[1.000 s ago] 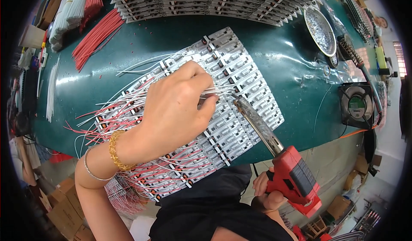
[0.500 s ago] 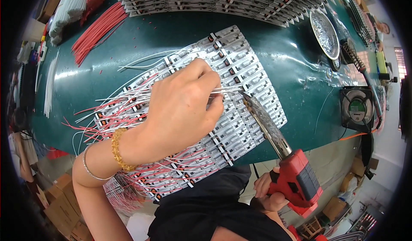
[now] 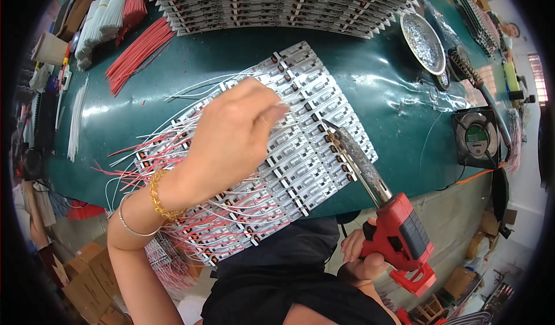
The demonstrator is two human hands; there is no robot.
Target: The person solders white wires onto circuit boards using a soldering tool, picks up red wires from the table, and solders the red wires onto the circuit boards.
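Observation:
A panel of grey metallic modules point(image 3: 300, 169) in joined rows lies tilted across the front of the table, with red and white wires point(image 3: 167, 146) trailing off its left part. My left hand point(image 3: 234, 131) is over the middle of the panel, its fingers pinched on white wires that are mostly hidden beneath it. In my right hand point(image 3: 363, 257), at the table's front edge, is a red and black gun-shaped soldering iron point(image 3: 402, 232). Its dark tip points up and left, over the panel's right part, apart from my left fingers.
More stacked panels point(image 3: 272, 7) stand along the back. Bundles of red wires point(image 3: 139, 53) and white wires point(image 3: 76, 117) lie at the left. At the right are a metal dish point(image 3: 423, 43) of silvery bits, a coiled iron holder point(image 3: 465, 65) and a small fan point(image 3: 477, 137).
My left hand has drawn left, away from the iron's tip, and its fingers have turned. The white wire ends no longer reach to the tip. The view has shifted slightly.

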